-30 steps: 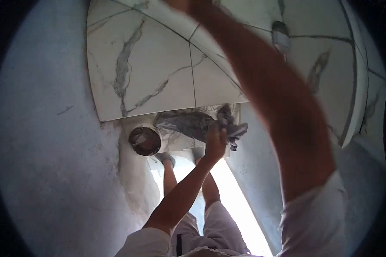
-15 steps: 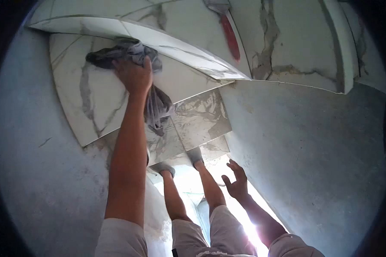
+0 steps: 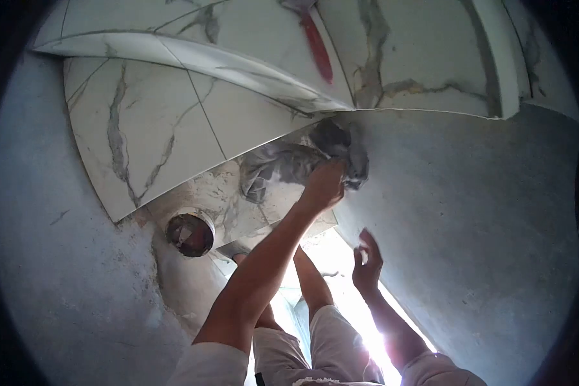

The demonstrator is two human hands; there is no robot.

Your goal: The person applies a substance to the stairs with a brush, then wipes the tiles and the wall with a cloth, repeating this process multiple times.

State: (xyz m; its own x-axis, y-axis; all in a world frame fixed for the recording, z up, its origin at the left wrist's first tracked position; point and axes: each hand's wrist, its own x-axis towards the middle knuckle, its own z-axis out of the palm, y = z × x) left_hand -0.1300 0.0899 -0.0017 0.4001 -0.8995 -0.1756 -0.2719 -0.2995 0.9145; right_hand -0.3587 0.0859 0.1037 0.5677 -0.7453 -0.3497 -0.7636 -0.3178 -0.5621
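A dark grey cloth (image 3: pixel 280 161) is bunched in my left hand (image 3: pixel 327 183), which has its fingers closed around it. The cloth hangs over the lower tiled step, close to the right wall, with one end trailing left. My right hand (image 3: pixel 368 265) is raised beside that wall, holding nothing, fingers loosely bent and apart from the thumb. Above the cloth lies the white marble-patterned tread (image 3: pixel 154 128), its surface uncovered.
A round container (image 3: pixel 192 233) with a dark, stained inside stands on the lower step at left. A red-handled scraper (image 3: pixel 316 48) lies on the upper tread. Blue-grey walls (image 3: pixel 457 212) flank the stairs; my legs are below, near bright light.
My left hand has carried the cloth right and down, off the marble-patterned tread to beside the right wall. The round container has come into view. My right hand's fingers have bent more.
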